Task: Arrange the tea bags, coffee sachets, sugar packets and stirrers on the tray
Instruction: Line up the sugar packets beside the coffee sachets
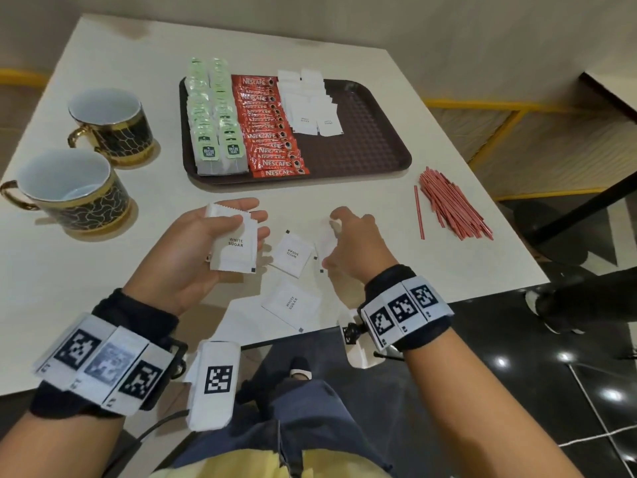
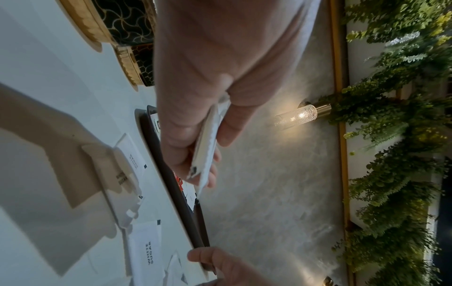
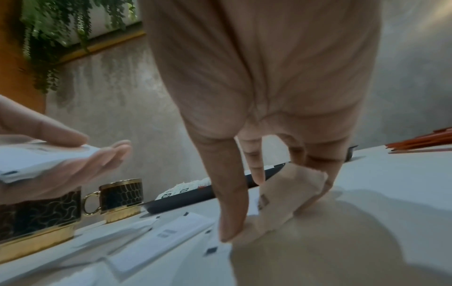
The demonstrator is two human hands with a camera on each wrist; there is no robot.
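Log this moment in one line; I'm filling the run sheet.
left hand: holds sugar stack | right hand: picking up packet from table | stirrers: off tray

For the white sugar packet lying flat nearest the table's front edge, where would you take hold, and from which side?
The sugar packet lies flat on the table, offering no raised part. Probably best from above with the right hand: fingers on two opposite edges, lifting one edge to pinch it. Its right side is free of neighbouring packets.

I see the tray (image 1: 372, 146) at twelve o'clock on the desk (image 1: 103, 270), two cups (image 1: 103, 157) at ten, stirrers (image 1: 451, 205) at two, loose sugar packets (image 1: 291, 250) nearest me.
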